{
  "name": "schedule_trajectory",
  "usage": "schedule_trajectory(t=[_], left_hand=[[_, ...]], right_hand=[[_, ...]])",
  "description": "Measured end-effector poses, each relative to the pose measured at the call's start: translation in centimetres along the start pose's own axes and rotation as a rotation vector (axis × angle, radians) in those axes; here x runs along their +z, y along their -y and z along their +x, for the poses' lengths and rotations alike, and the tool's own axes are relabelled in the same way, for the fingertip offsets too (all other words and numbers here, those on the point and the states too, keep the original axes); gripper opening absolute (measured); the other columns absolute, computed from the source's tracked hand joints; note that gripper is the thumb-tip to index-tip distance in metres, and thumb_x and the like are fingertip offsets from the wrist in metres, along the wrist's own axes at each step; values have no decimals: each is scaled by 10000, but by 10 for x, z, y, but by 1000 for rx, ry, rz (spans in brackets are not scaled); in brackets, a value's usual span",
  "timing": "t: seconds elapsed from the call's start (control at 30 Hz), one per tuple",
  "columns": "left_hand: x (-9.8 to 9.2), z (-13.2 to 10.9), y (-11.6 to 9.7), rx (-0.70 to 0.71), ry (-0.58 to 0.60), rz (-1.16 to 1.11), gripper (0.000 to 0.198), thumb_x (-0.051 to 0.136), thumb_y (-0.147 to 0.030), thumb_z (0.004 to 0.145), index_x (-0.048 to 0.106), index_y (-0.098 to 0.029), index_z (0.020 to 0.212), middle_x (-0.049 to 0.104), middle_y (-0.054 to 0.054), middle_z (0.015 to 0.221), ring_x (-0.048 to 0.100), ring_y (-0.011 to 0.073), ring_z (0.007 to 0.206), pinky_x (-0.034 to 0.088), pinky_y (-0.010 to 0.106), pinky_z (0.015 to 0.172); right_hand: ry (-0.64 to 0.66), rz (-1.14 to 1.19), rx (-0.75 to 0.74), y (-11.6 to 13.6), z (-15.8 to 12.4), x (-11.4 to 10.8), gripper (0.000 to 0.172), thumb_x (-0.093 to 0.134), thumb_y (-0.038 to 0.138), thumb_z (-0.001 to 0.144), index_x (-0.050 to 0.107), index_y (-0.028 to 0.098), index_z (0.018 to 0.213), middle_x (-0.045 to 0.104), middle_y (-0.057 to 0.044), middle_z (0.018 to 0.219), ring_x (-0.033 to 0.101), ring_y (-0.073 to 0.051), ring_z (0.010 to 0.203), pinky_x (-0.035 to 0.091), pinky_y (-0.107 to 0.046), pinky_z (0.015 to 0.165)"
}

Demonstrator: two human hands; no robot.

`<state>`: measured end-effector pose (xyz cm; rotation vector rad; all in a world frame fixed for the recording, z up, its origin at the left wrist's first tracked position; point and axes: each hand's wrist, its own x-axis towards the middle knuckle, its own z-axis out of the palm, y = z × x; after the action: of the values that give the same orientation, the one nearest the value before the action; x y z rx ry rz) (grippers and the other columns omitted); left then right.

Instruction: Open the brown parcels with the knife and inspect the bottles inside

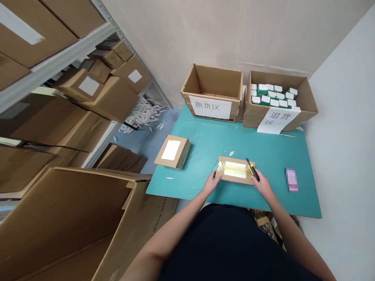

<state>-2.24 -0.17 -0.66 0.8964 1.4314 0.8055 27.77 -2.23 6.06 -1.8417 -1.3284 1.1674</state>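
A flat brown cardboard parcel (234,179) lies on the green tabletop (202,156) in front of me, with a white label (238,169) and shiny clear tape on its upper face. My left hand (212,182) grips its near left corner, thumb on the edge; the fingers underneath are partly hidden. In my right hand (261,183) is a black and yellow utility knife (253,170), its dark blade pointing up and left over the parcel's right end. The right fingers are close to the parcel's near right corner; I cannot tell whether they touch it.
A stack of flat cardboard parcels (173,152) stands at the table's left. At the back are an open carton (215,107) with a paper sign and another carton (304,101) holding several white-and-green boxes. A blurred pink item (291,180) lies right. Loaded shelving (70,62) and a large open carton (129,218) flank the left.
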Motion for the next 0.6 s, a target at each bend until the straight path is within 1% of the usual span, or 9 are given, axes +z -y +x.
schedule_trajectory(t=[0.07,0.13,0.23,0.3,0.4,0.47,0.6], left_hand=[[2,1,4,14,14,-24,557,760,-470,756,641,-169,1208,687,143,1287,633,328,1212,438,455,1103],[3,2,7,29,19,-46,543,762,-461,759,647,-174,1206,685,141,1290,629,324,1219,435,450,1107],[6,4,10,48,26,-64,527,748,-445,775,646,-172,1214,688,142,1282,634,319,1206,445,457,1095],[7,4,12,53,22,-72,521,744,-423,778,646,-162,1218,694,145,1266,644,315,1182,448,466,1090],[9,2,15,52,-1,-95,502,751,-395,770,663,-167,1208,700,138,1255,639,310,1188,429,462,1108],[10,1,18,56,-21,-109,490,749,-396,772,672,-176,1203,699,131,1256,627,309,1213,418,453,1117],[11,-1,21,76,-33,-25,498,703,-427,822,651,-162,1241,697,127,1272,625,296,1218,428,450,1113]], right_hand=[[75,-93,-112,18,7,11,535,668,431,810,654,316,1333,749,-57,1194,695,-344,1076,536,-435,922],[170,-180,-183,33,14,22,526,677,386,811,660,344,1336,711,-27,1297,652,-341,1174,498,-422,993],[322,-391,-264,50,22,34,574,618,306,850,594,353,1421,707,-23,1306,669,-314,1131,484,-398,987],[402,-537,-323,59,26,39,609,578,257,870,542,361,1470,722,-30,1270,687,-290,1072,481,-373,961],[476,-678,-392,70,33,44,598,543,221,897,534,365,1478,751,-42,1162,699,-261,986,474,-332,910],[510,-768,-432,76,36,45,576,518,219,924,531,363,1481,752,-54,1119,695,-248,962,470,-314,886],[596,-995,-494,89,40,44,575,440,225,982,434,352,1543,729,-79,1130,682,-234,967,471,-304,848]])
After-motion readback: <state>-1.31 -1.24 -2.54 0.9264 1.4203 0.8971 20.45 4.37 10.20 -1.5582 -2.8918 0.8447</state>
